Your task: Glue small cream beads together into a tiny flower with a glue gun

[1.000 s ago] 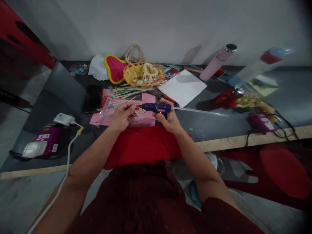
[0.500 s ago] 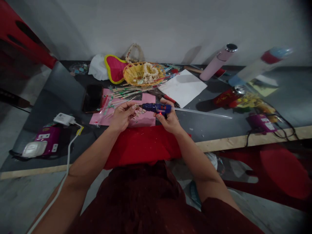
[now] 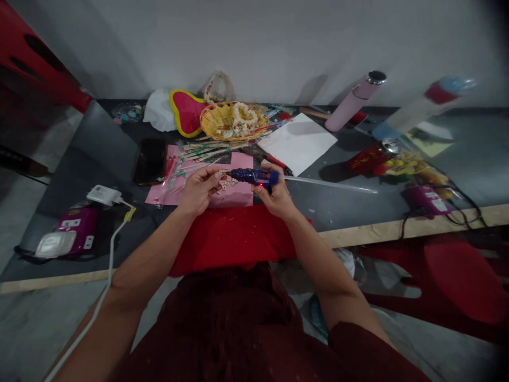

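1. Grey wall (image 3: 254,48) filled the top of the frame, and below it a dark table (image 3: 107,154) with a pale wooden front edge ran from left to right.
2. Near the centre, the right hand (image 3: 278,197) held a blue glue gun (image 3: 250,176), its grip closed around the rear of the body. A red light glowed beside the thumb.
3. A clear glue stick (image 3: 330,183) stuck out of the gun's back end toward the right of the frame.
4. Just left of centre, the left hand (image 3: 198,192) had its grip pressed together at the fingertips, pinching a small pale piece (image 3: 219,174) by the nozzle. Whether nozzle and piece touched could not be told.
5. Beneath both hands lay a pink sheet (image 3: 240,199) with small pale bits (image 3: 227,183) on it; a phone (image 3: 150,162) was at its left.
6. Above the hands were thin sticks (image 3: 212,151), pliers (image 3: 274,159) with red on the handles, and a wicker basket (image 3: 207,129) with a pale string of bits (image 3: 243,121) inside.
7. White paper (image 3: 304,143) lay right of the basket, with a pink flask (image 3: 352,103) and a red can (image 3: 368,159) farther right.
8. At the lower left, a white charger (image 3: 103,194) sat beside a purple socket block (image 3: 81,228).
9. Red cloth (image 3: 234,236) spread below the hands, at the table's front.
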The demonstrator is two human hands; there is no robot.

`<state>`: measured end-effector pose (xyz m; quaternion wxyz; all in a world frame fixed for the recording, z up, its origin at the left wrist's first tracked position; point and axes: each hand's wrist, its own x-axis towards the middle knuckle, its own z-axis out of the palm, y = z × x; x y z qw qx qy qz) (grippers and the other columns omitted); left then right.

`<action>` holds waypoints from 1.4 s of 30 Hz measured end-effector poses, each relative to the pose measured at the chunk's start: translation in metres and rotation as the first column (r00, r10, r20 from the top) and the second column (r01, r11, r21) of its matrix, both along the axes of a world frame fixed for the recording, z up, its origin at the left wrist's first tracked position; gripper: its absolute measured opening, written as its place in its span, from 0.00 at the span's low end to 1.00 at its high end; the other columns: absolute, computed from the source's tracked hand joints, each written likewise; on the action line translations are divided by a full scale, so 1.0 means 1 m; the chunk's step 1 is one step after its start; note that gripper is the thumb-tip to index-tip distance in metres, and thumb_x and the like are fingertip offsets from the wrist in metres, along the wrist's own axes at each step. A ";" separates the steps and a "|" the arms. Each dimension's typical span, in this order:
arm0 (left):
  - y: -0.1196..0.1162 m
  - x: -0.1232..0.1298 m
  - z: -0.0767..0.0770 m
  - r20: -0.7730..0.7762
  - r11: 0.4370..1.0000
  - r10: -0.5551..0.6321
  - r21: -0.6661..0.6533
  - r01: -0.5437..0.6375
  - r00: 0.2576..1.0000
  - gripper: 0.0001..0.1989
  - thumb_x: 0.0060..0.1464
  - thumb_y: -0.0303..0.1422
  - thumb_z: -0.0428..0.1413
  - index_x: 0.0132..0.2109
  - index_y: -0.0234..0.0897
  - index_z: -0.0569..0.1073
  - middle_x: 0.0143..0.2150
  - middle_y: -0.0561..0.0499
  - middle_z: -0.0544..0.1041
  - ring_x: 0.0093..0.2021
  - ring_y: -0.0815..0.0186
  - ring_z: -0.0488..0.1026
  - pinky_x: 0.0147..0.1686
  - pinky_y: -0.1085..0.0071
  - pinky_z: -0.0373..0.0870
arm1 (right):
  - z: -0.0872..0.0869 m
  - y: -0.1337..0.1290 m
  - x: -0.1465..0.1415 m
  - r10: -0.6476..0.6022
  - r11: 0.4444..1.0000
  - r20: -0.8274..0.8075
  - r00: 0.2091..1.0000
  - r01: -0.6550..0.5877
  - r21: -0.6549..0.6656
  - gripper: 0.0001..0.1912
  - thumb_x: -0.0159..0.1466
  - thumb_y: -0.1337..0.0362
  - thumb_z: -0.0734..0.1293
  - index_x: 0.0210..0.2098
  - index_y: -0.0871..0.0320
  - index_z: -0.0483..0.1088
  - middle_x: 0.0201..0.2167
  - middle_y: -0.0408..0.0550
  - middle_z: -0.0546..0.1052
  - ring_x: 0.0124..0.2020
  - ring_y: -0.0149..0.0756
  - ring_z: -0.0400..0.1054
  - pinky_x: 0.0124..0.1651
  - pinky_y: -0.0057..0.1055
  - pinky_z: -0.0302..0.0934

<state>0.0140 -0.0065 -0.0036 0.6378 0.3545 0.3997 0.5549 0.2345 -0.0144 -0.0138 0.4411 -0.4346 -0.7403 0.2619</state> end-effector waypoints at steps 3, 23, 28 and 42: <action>0.000 0.000 0.000 0.005 1.000 -0.003 -0.003 0.003 1.000 0.13 0.41 0.33 0.65 0.37 0.35 0.75 0.31 0.51 0.77 0.24 0.76 0.68 0.25 0.78 0.66 | 0.001 0.000 0.000 -0.013 1.000 0.010 1.000 0.013 0.022 0.25 0.60 0.58 0.65 0.54 0.50 0.54 0.52 0.50 0.61 0.48 0.39 0.64 0.53 0.39 0.64; 0.000 -0.002 0.003 0.045 0.999 -0.015 -0.029 0.017 0.999 0.12 0.42 0.33 0.64 0.36 0.36 0.73 0.29 0.54 0.75 0.21 0.78 0.65 0.24 0.78 0.66 | 0.006 -0.001 -0.002 0.111 0.953 -0.382 0.917 -0.208 -0.222 0.29 0.62 0.51 0.62 0.58 0.49 0.47 0.35 0.46 0.74 0.31 0.32 0.70 0.35 0.32 0.69; 0.001 -0.002 0.003 0.058 1.000 -0.025 -0.010 0.026 0.998 0.12 0.41 0.33 0.65 0.35 0.35 0.73 0.29 0.54 0.75 0.21 0.78 0.65 0.24 0.77 0.67 | 0.006 0.010 0.002 -0.015 0.951 -0.600 0.800 -0.175 -0.257 0.30 0.59 0.54 0.66 0.57 0.45 0.49 0.34 0.40 0.74 0.23 0.25 0.64 0.27 0.26 0.64; -0.005 0.001 0.004 0.073 0.995 -0.074 -0.054 0.078 0.995 0.13 0.40 0.33 0.65 0.36 0.36 0.75 0.30 0.54 0.74 0.21 0.79 0.65 0.24 0.79 0.67 | 0.010 0.060 0.091 -0.504 0.802 -0.420 0.755 0.228 -0.553 0.11 0.56 0.59 0.65 0.34 0.58 0.62 0.25 0.42 0.72 0.21 0.26 0.65 0.27 0.28 0.65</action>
